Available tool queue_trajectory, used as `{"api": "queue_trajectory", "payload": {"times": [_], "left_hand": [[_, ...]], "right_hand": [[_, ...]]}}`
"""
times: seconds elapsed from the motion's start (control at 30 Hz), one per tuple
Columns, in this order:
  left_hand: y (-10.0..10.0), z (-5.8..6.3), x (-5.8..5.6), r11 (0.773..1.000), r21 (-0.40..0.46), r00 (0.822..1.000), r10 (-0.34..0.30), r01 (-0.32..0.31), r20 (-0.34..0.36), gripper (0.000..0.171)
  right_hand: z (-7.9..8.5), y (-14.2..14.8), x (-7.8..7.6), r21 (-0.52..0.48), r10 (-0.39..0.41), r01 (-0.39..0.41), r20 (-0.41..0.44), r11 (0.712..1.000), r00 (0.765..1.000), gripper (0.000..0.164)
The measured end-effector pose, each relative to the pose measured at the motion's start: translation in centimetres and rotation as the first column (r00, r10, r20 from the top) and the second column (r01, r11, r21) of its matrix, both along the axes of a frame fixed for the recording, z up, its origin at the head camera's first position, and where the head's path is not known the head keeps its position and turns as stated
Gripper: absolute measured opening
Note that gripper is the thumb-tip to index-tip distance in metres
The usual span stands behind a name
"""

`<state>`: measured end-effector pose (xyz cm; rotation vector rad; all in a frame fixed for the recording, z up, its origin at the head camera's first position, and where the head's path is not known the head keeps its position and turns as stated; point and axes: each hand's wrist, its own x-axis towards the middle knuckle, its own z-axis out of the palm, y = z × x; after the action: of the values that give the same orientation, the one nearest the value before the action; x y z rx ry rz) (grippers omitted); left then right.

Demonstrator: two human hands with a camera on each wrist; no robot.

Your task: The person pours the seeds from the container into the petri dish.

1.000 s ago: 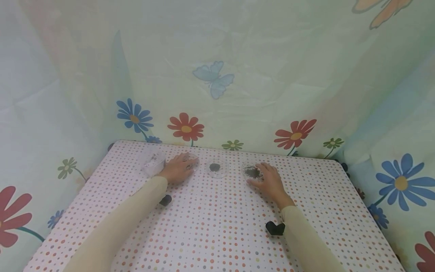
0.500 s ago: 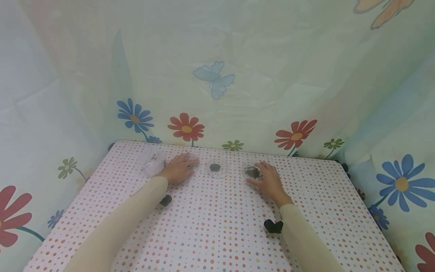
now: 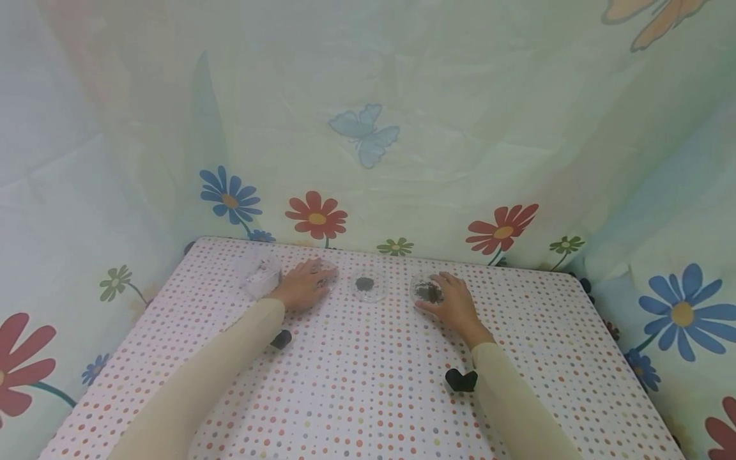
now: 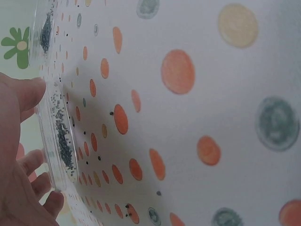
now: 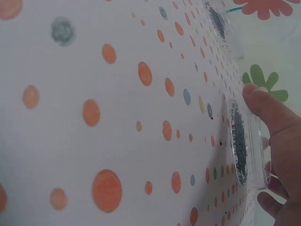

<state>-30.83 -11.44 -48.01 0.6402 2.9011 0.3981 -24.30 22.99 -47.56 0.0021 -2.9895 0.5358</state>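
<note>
At the far side of the table, my left hand [image 3: 301,287] spans a clear shallow dish [image 4: 61,136] holding dark granules. Its thumb lies at one side of the rim and its fingers at the other. A second clear dish [image 3: 425,292] with a dark heap of granules is held by my right hand [image 3: 457,306], thumb and fingers around its rim. Between the hands stands a third clear dish [image 3: 376,289] with a small dark pile in its middle. The palm side of each hand is partly hidden in the head view.
Left of my left hand stands a clear container [image 3: 260,278] with some dark bits. The dotted table [image 3: 356,383] has a few loose granules scattered near the dishes. A flowered curtain [image 3: 368,185] hangs close behind the far edge and along both sides.
The head view shifts very slightly. My right wrist edges a little to the left; both hands stay at their dishes.
</note>
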Motion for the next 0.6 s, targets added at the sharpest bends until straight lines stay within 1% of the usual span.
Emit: {"api": "queue_trajectory", "payload": {"times": [0.17, 0.4, 0.6], "left_hand": [[0.02, 0.13, 0.06, 1.000, 0.000, 1.000, -0.008, 0.008, -0.003, 0.049], [0.04, 0.34, 0.23, 1.000, 0.001, 1.000, -0.016, 0.016, -0.002, 0.049], [-0.03, 0.20, 0.11, 1.000, -0.001, 1.000, -0.016, 0.016, -0.007, 0.049]], "right_hand": [[0.02, 0.02, -0.35, -0.008, -0.004, 0.004, 0.023, 1.000, 1.000, 0.075], [0.07, 0.19, -0.59, -0.015, 0.010, -0.009, 0.029, 1.000, 1.000, 0.076], [-0.11, 0.25, -0.92, -0.014, 0.017, -0.016, 0.042, 1.000, 0.999, 0.076]]}}
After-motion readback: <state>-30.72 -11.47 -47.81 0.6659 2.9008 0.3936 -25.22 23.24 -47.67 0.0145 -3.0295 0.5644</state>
